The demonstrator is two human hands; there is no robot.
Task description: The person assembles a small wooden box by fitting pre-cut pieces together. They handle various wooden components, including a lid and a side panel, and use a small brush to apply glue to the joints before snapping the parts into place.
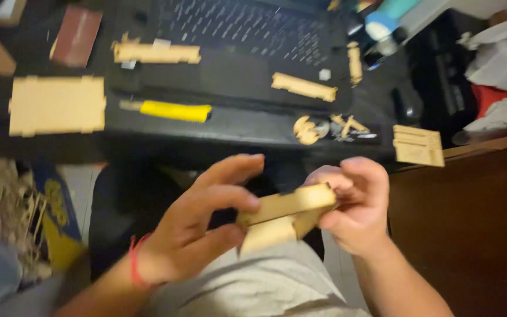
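Both hands work over the lap, nearer than the desk. Right hand (356, 202) pinches the right end of a wooden piece (286, 214); its long axis runs left-right, rising slightly rightward. Left hand (198, 226) touches the left end, thumb and fingers partly spread, not clamped. Motion blur hides the joint. Beyond, near the desk (247, 126) front edge: yellow tool (174, 110), flat wooden panel (57, 105); farther, a laptop (242, 35).
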